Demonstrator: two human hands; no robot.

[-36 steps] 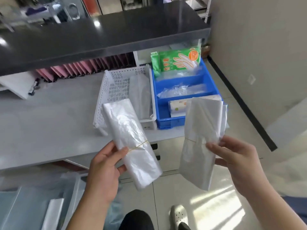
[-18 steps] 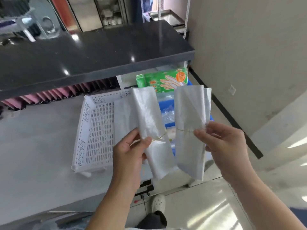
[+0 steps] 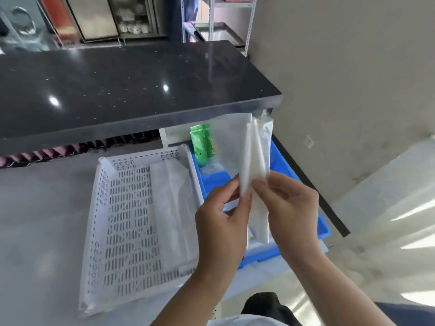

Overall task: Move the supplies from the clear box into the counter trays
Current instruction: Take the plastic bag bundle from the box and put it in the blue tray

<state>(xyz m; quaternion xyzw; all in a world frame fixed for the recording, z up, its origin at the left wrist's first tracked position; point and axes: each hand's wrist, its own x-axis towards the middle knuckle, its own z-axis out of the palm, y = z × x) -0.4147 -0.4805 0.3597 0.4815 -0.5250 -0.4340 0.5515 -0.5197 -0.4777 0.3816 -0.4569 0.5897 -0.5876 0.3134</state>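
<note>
Two bundles of clear plastic bags [image 3: 253, 151] are pressed together upright above the blue tray [image 3: 323, 228]. My left hand [image 3: 221, 222] pinches them from the left and my right hand [image 3: 290, 208] pinches them from the right. The white perforated tray [image 3: 122, 222] sits on the grey counter to the left, with one flat bag bundle [image 3: 173, 215] lying along its right side. A green glove packet [image 3: 203, 144] stands at the back of the blue tray. The clear box is out of view.
A dark stone counter top [image 3: 131, 90] overhangs the trays at the back. Pink folded items [image 3: 35, 155] line the gap beneath it. The grey counter [image 3: 40, 220] spreads to the left. A wall and tiled floor lie to the right.
Both hands have come together, joining the two bag bundles into one stack over the blue tray. The view has moved closer to the counter.
</note>
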